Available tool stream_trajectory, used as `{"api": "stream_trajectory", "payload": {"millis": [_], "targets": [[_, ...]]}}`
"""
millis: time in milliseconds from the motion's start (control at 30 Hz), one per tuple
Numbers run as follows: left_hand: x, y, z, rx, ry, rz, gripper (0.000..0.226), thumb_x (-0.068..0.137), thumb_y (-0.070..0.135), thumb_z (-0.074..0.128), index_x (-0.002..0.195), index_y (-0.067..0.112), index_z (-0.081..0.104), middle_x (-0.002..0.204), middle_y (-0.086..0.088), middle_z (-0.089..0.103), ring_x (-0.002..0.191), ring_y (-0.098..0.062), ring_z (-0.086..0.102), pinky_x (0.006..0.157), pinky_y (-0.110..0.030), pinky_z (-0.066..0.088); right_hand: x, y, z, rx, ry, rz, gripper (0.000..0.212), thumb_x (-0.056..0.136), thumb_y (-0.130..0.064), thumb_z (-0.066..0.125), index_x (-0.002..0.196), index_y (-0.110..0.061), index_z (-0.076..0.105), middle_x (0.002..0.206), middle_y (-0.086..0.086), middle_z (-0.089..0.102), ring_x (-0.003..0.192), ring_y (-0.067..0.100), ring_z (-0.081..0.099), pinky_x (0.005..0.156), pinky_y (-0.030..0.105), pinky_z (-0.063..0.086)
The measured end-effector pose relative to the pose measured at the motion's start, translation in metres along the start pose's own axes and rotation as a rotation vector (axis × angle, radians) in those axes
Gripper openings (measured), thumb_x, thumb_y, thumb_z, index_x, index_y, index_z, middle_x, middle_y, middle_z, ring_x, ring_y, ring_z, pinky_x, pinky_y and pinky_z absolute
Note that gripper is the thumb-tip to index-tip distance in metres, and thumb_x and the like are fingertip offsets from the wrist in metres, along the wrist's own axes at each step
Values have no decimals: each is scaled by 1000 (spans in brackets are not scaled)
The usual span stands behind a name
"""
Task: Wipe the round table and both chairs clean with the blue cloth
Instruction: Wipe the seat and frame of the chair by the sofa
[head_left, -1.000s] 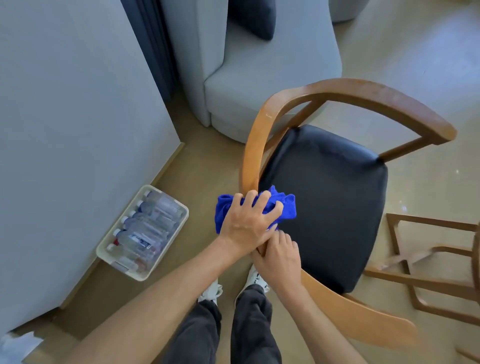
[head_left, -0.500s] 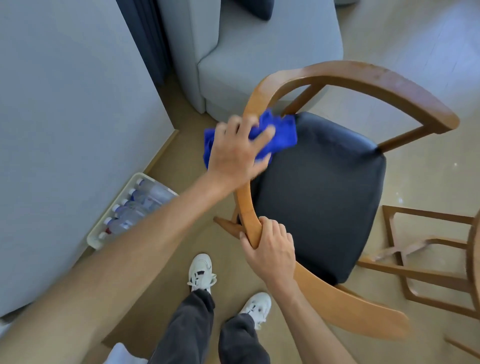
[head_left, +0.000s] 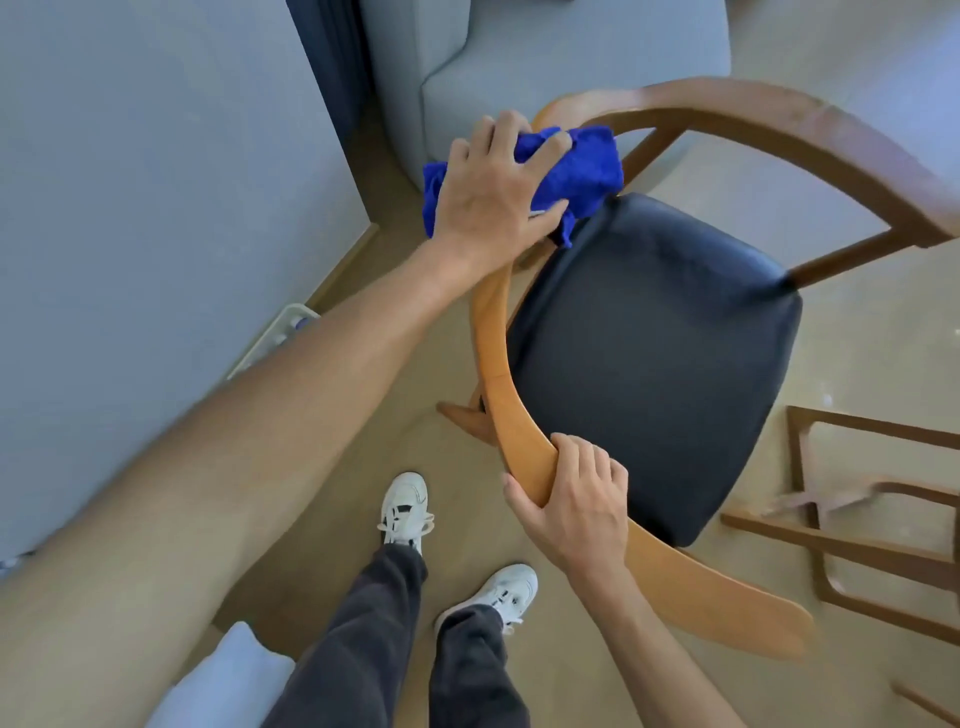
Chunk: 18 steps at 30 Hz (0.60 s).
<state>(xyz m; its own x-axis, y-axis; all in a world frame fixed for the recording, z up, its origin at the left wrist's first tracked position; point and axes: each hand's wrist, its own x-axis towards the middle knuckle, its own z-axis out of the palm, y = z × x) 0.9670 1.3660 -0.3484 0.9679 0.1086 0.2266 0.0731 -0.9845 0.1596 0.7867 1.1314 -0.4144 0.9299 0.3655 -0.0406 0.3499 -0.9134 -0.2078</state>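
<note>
I see my left hand (head_left: 493, 192) at about 11 o'clock, its fingers (head_left: 545, 150) curled over the bunched blue cloth (head_left: 582, 171), pressing it onto the curved wooden rail (head_left: 491, 343) of the chair. My right hand (head_left: 576, 499) sits at 6 o'clock, fingers and thumb wrapped round the same rail lower down. The black seat (head_left: 660, 364) fills the centre. A grey sofa (head_left: 545, 47) stands at 12 o'clock, a second wooden frame (head_left: 841, 545) at 4 o'clock, and my white shoes (head_left: 405, 504) below on the floor.
</note>
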Motion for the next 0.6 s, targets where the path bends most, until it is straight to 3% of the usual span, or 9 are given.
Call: {"api": "stream_trajectory", "payload": {"millis": [100,167,300,367,467,533,600], "targets": [[-57,16,10,70,24,71,45,82,40,57,121,18,58,114,-14,59,96,-34,57,73,-43,45,-6,1,-1,-6,-18,10,67,80,-67,49,109,-8,62,103,4,65,95,24,60,86,38,41],[-125,30,20,-4,41,104,41,77,36,67,113,16,65,108,-15,63,89,-36,59,70,-42,48,-5,0,-3,7,-41,12,68,79,-67,51,109,-6,62,103,5,65,95,25,60,88,40,41],[-215,81,25,-256,-5,-151,42,77,37,67,114,18,58,107,-17,61,84,-35,55,70,-41,48,-19,17,-11,-2,-29,-88,66,80,-62,53,111,-4,62,106,6,64,97,25,59,95,44,39],[-218,92,20,-190,-53,-154,42,78,39,64,115,19,55,106,-15,60,85,-33,55,68,-41,47,-41,46,-20,-70,-84,-99,66,87,-60,43,116,-3,61,110,9,63,101,28,59,99,48,37],[-196,79,14,-73,-96,72,43,74,41,71,109,15,66,101,-14,62,81,-33,58,63,-39,48,-68,92,-36,-112,-103,-45,62,97,-52,28,115,-3,62,109,10,62,100,32,59,98,49,37],[-154,55,10,35,-134,155,47,78,42,69,115,14,63,106,-16,59,87,-34,56,68,-41,48,-66,103,-39,-113,-95,-33,57,97,-49,29,112,-6,63,107,8,63,97,30,59,96,46,39],[-115,39,12,105,-147,89,49,85,41,61,125,14,53,115,-18,51,98,-36,50,77,-45,45,-60,103,-37,-89,-89,-35,51,95,-47,34,110,-8,64,106,6,64,96,27,59,93,43,41]]}}
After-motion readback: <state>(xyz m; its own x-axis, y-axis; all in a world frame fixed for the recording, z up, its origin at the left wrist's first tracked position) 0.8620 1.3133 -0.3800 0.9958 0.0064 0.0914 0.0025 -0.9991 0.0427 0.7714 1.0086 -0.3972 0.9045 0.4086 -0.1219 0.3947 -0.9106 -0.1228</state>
